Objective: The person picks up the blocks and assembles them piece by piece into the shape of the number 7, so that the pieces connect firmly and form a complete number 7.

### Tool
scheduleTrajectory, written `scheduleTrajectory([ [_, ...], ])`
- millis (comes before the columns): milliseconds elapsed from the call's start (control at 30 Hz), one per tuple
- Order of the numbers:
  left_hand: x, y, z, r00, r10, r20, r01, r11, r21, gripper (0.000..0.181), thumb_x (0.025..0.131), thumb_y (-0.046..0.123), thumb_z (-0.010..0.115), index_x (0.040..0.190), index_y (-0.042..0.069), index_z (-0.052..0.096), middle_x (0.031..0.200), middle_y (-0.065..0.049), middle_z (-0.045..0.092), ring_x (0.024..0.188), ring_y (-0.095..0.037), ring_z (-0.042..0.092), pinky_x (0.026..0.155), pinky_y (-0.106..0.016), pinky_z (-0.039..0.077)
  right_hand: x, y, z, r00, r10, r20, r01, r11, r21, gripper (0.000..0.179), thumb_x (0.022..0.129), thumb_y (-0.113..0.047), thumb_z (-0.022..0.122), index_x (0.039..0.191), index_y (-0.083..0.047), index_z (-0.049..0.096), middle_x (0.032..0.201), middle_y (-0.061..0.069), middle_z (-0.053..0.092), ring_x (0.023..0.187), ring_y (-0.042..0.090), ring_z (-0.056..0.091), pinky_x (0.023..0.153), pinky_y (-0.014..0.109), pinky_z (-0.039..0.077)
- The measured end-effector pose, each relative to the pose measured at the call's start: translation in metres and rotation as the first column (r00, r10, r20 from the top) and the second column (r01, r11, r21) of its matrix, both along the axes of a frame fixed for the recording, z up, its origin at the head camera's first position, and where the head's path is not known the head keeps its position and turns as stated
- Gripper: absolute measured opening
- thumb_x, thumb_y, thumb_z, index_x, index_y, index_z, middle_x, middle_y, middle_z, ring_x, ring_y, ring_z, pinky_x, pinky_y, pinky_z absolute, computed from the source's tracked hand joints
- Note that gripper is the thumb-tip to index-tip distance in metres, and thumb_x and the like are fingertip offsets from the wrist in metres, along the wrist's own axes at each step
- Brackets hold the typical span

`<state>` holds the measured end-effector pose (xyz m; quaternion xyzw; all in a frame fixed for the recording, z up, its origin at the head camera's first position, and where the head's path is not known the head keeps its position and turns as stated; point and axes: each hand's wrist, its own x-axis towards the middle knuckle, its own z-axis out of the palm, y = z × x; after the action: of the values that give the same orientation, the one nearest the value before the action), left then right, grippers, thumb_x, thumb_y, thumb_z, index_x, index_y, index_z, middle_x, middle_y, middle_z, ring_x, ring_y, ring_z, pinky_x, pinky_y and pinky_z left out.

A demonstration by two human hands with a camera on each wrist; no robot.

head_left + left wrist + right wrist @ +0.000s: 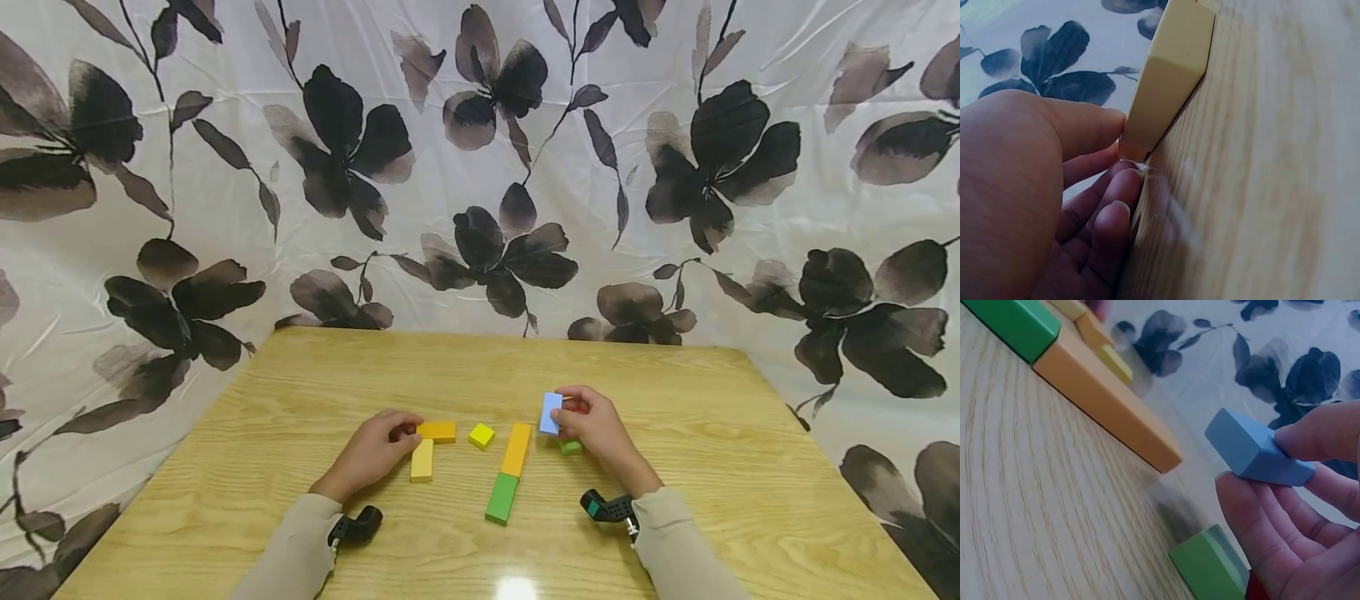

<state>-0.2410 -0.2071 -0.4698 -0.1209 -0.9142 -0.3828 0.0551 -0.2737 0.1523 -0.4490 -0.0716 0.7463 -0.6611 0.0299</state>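
Observation:
My right hand point(600, 429) pinches a light blue block point(551, 412) between thumb and fingers, held up off the table in the right wrist view. Under that hand lie a light green block point(1210, 562) and a red block point(1256, 587), both partly hidden by it. My left hand point(375, 450) has thumb and index finger at the left end of an orange block point(438, 432), pinching it. A pale yellow block point(422, 461) stretches toward me from that end. In the left wrist view the pale yellow block point(1169, 81) hides most of the orange one.
Between the hands sits a small yellow block point(482, 436). To its right, a long orange block point(517, 450) and a green block point(502, 498) lie end to end in a slanting line. The wooden table point(360, 367) reaches back to a floral cloth point(480, 183).

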Motion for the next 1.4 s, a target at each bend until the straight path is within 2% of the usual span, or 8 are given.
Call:
scheduleTrajectory([
  [633,0.005,-0.001,-0.003,1.000,0.010,0.017,-0.010,1.000,0.014,0.027,0.096,0.018,0.070,0.122,0.013,0.071,0.105,0.005,0.063,0.089,-0.011,0.056,0.084,-0.035,0.048,-0.004,-0.015,-0.007,0.999,-0.042,0.018,0.043,0.999,-0.010,0.038,0.092,0.002,0.067,0.129,0.003,0.058,0.107,0.019,0.057,0.081,0.024,0.061,0.071,0.036,0.058],
  [967,0.001,-0.002,-0.002,1.000,0.007,0.011,-0.007,1.000,0.006,0.028,0.096,0.018,0.069,0.123,0.013,0.070,0.107,0.003,0.063,0.089,-0.012,0.056,0.085,-0.037,0.048,-0.007,-0.013,0.002,0.999,-0.040,-0.005,0.040,0.999,-0.036,0.039,0.092,0.002,0.066,0.130,0.003,0.057,0.106,0.019,0.055,0.081,0.024,0.060,0.072,0.036,0.058],
  [1400,-0.002,-0.001,-0.003,1.000,0.007,0.017,-0.008,1.000,0.006,0.028,0.096,0.019,0.070,0.123,0.012,0.071,0.107,0.004,0.064,0.089,-0.011,0.056,0.084,-0.036,0.048,-0.016,-0.010,0.002,1.000,-0.014,0.027,0.015,0.999,-0.033,0.038,0.094,0.001,0.065,0.130,0.004,0.056,0.106,0.019,0.057,0.082,0.025,0.062,0.072,0.037,0.058],
])
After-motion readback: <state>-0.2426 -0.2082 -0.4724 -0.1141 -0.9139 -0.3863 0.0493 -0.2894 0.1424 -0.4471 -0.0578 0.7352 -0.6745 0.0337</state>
